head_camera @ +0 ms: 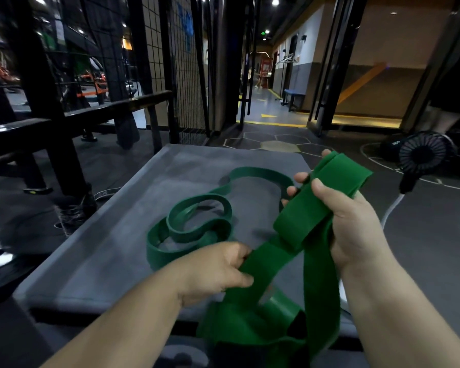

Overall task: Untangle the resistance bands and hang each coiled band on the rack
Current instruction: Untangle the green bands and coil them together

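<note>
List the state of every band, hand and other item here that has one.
Wide green rubber resistance band: partly folded, held in both hands, tail hanging loose.
Second green rubber band: lying in tangled loops on grey padded platform.
Left hand: pinches the wide band.
Right hand: grips the folded bundle.
Black round floor fan: on floor; running or not, cannot tell.
</note>
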Demonstrator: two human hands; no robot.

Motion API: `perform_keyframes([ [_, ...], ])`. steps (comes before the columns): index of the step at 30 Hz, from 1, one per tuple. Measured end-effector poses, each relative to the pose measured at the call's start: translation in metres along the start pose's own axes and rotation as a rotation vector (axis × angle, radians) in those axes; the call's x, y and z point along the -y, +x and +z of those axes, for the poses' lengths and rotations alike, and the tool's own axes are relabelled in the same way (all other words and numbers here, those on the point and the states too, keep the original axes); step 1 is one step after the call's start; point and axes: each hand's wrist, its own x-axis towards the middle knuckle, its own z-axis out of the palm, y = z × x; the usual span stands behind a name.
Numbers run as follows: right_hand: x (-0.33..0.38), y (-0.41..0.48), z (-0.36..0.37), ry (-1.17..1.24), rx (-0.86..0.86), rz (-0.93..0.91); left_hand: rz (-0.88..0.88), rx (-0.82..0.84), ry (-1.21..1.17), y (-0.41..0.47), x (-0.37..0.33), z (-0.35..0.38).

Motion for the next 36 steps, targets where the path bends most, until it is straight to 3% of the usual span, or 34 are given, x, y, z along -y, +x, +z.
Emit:
perform_keyframes([
  [4,-0.016,-0.003,0.000,-0.139,-0.015,0.079,0.074,-0.159,-0.056,0.001,-0.007,0.003],
  [8,-0.025,-0.007,0.006,-0.222,-0.010,0.043,0.084,-0.352,0.412,0.004,-0.010,0.002],
  [12,-0.032,-0.007,0.009,-0.227,0.021,0.073,0.125,-0.523,0.147,0.013,-0.007,0.004],
  [14,-0.039,-0.008,0.013,-0.289,0.076,0.068,0.089,-0.448,-0.098,0.013,-0.006,0.003],
  [16,-0.044,-0.008,0.011,-0.373,0.112,0.046,0.025,-0.251,-0.276,0.010,-0.004,-0.002],
  [18,-0.042,-0.007,0.008,-0.432,0.102,0.008,0.014,-0.143,-0.228,0.007,-0.001,-0.009],
  [23,-0.041,-0.009,0.009,-0.425,0.114,-0.028,0.080,-0.252,-0.159,0.010,0.001,-0.014],
  [33,-0.058,-0.011,0.001,-0.487,0.319,0.113,0.197,-0.388,-0.477,0.011,-0.005,-0.010],
  [36,-0.060,-0.013,0.001,-0.500,0.365,0.069,0.183,-0.389,-0.511,0.014,-0.001,-0.008],
])
